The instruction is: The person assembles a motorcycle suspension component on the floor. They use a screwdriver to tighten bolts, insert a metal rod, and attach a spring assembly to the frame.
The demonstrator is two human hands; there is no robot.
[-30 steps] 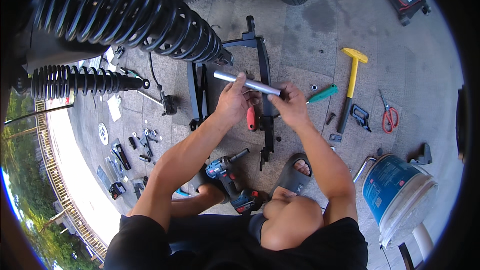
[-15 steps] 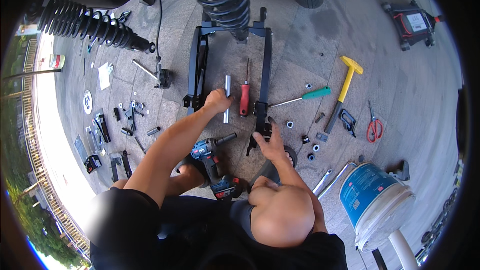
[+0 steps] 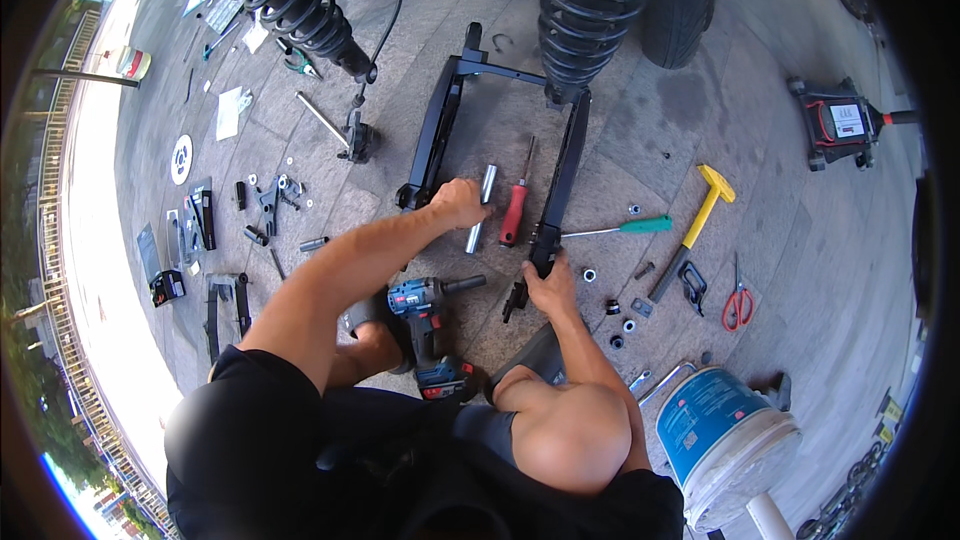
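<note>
With left hand (image 3: 458, 204) curled around the metal tube (image 3: 488, 184), the right hand (image 3: 552, 288), closed on the black frame's (image 3: 566, 165) near right end, should hold it steady.

Outdoors, daylight. Grey stone paving (image 3: 640, 145) under and around the fingers (image 3: 482, 211), laid in slabs, joints visible. Darker stain (image 3: 712, 80) ahead and right of them. Far left of the fingers: glaring white strip (image 3: 110, 280), then barred railing (image 3: 50, 190), green trees (image 3: 50, 410) beyond. Right of fingers, light duller.
</note>
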